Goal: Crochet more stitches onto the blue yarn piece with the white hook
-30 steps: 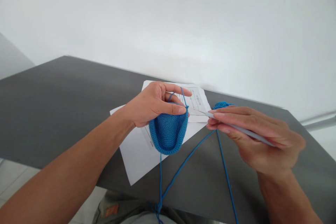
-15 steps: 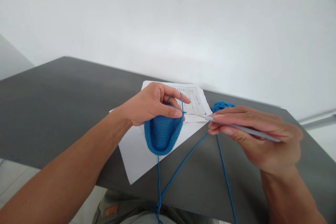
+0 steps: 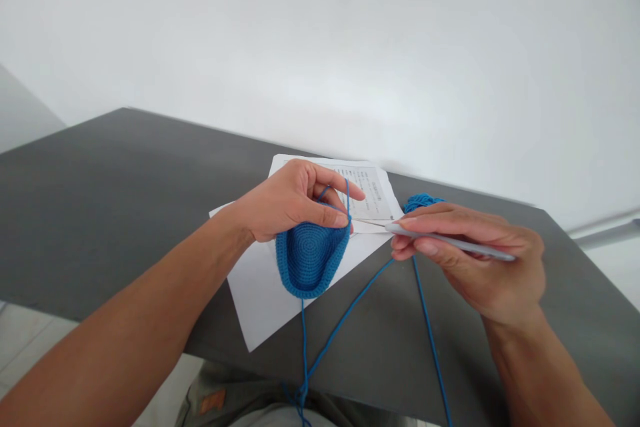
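Note:
My left hand [image 3: 305, 197] pinches the upper rim of a blue crocheted piece [image 3: 310, 250], cupped in shape with stitches running in rounds. A strand of blue yarn [image 3: 348, 195] passes over its outstretched index finger down to the rim. In my right hand [image 3: 475, 253] is a crochet hook [image 3: 450, 240] with a grey handle, held like a pen. Its thin metal shaft points left, and the tip meets the piece's rim beside my left thumb; the stitch there is too small to make out.
Printed sheets of white paper [image 3: 265, 307] lie under the work on the dark grey table [image 3: 150, 213]. A bundle of blue yarn [image 3: 423, 201] sits behind my right hand. Loose strands run over the front table edge to my lap. A white wall [image 3: 320, 47] stands behind.
My right hand has moved a little left with the crochet hook, and the handle lies closer to the blue piece. My left hand and the piece have barely shifted.

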Demonstrator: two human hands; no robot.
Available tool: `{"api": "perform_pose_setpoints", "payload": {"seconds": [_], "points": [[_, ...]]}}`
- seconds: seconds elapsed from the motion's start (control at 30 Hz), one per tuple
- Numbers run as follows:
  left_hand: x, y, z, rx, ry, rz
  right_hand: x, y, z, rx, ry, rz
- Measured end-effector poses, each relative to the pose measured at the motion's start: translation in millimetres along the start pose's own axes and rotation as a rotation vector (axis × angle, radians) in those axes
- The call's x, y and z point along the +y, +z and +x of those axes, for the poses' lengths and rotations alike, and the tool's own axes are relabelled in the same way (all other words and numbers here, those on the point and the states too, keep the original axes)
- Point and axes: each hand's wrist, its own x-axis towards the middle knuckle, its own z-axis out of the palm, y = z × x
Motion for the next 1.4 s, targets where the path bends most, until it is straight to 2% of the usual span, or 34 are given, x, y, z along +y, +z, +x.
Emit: {"api": "perform_pose_setpoints", "payload": {"seconds": [0.23, 0.43, 0.6, 0.83, 1.1, 1.4], "points": [[-1, 2.2, 0, 0.001, 0.015, -0.021, 5, 7, 1, 0.051, 0.117, 0.132], [-7, 9.8, 1, 0.045, 0.102, -0.113, 10, 31, 5, 0.191, 0.237, 0.372], [-11, 18.3, 1, 0.036, 0.126, -0.192, 11, 47, 9, 0.289, 0.273, 0.518], [-11, 24.9, 0, 0.118, 0.142, -0.208, 12, 52, 8, 0.376, 0.281, 0.565], [-9, 24.6, -2, 0.134, 0.099, -0.177, 14, 53, 7, 0.384, 0.246, 0.526], [-7, 26.6, -3, 0.156, 0.09, -0.076, 15, 39, 9, 0.295, 0.24, 0.462]]}}
